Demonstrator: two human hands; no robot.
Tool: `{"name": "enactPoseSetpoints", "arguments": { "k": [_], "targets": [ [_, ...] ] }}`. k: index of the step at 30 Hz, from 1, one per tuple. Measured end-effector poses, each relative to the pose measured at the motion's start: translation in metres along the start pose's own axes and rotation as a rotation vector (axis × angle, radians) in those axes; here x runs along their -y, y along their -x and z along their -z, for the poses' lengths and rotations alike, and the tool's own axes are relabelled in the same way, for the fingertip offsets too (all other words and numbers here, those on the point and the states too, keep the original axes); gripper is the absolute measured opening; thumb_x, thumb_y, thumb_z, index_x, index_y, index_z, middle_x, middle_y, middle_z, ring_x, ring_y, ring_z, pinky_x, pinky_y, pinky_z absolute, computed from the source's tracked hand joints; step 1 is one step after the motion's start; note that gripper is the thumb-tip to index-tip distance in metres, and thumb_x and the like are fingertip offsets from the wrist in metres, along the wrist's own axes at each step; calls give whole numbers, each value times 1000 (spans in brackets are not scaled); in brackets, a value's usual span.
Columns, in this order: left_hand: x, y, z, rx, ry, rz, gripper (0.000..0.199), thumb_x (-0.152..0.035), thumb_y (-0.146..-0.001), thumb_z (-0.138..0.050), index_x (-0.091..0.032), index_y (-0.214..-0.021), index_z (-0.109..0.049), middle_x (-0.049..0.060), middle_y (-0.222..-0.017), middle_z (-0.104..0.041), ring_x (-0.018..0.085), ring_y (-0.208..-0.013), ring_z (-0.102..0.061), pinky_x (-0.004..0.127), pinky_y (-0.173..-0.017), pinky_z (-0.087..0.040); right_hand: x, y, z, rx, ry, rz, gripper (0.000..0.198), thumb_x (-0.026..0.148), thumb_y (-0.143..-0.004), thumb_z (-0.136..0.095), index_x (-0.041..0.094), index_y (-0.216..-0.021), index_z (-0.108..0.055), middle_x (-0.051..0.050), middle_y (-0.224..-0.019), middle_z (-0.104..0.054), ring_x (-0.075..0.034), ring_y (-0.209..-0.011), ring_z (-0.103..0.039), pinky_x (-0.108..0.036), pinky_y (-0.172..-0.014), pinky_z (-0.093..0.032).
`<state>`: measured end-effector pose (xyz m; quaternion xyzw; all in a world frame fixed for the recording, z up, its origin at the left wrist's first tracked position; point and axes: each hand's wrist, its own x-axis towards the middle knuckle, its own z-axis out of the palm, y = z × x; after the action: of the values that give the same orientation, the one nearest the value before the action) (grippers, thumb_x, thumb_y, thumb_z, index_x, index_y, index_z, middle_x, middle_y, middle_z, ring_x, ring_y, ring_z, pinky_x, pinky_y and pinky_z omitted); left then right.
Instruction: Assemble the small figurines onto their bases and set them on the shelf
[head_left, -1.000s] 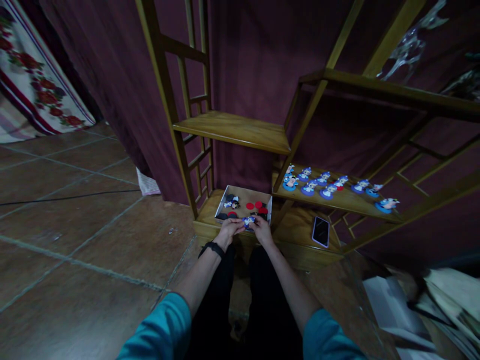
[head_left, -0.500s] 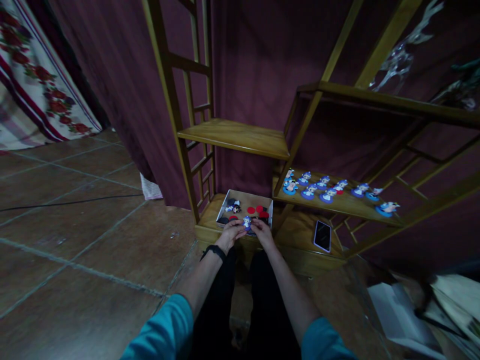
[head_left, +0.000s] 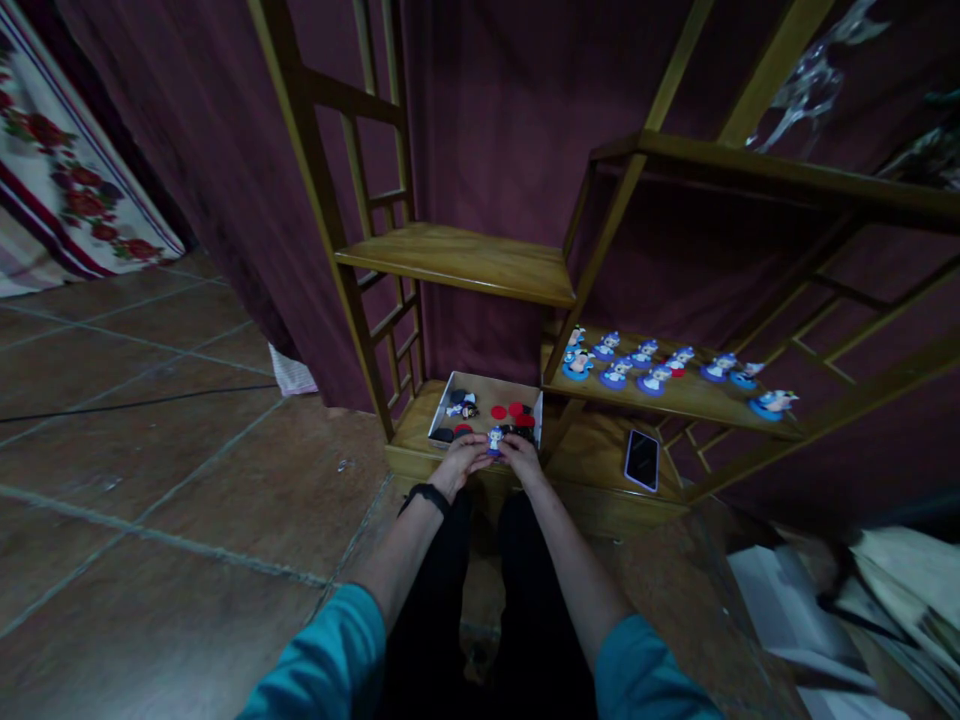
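Between my two hands, over the near edge of an open cardboard box point(head_left: 491, 386), is a small purple-and-white figurine point(head_left: 495, 440) on a purple base. My left hand point(head_left: 463, 462) grips it from the left, and my right hand point(head_left: 520, 456) has its fingers closed on the other side. Inside the box lie red discs point(head_left: 499, 412), dark discs point(head_left: 442, 435) and a dark-haired figurine point(head_left: 463, 408). Several similar figurines point(head_left: 617, 374) with purple or blue bases stand on the shelf to the right; one base there is red.
A phone point(head_left: 642, 461) lies on the low wooden board at right. An upper wooden shelf point(head_left: 457, 262) juts out above the box. Clear glass-like ornaments point(head_left: 802, 95) stand at upper right. A white box point(head_left: 787, 600) rests on the floor at lower right.
The camera view has shifted slightly, moving the shelves a little up and left. Both hands still hold the figurine, which now looks more upright.
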<state>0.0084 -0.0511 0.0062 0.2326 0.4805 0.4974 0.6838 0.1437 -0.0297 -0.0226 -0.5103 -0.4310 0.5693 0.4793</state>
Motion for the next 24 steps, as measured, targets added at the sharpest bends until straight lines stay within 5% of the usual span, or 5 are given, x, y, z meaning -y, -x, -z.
{"name": "enactPoseSetpoints", "arguments": {
  "k": [13, 24],
  "targets": [
    [8, -4, -9, -86, -152, -168, 18, -9, -59, -72, -13, -67, -56, -2, -57, -58, 7, -47, -56, 20, -53, -49, 1, -1, 1, -62, 22, -24, 27, 38, -55, -67, 20, -76, -66, 2, -69, -66, -15, -60, -61, -29, -59, -51],
    [-12, -9, -10, 120, -238, -141, 23, -11, -55, -77, -11, -73, -63, 1, -63, -63, 10, -56, -59, 22, -60, -50, 0, -3, -4, -125, -204, -83, 28, 35, -54, -70, 19, -74, -61, 3, -57, -63, -13, -47, -59, -26, -50, -50]
  ]
}}
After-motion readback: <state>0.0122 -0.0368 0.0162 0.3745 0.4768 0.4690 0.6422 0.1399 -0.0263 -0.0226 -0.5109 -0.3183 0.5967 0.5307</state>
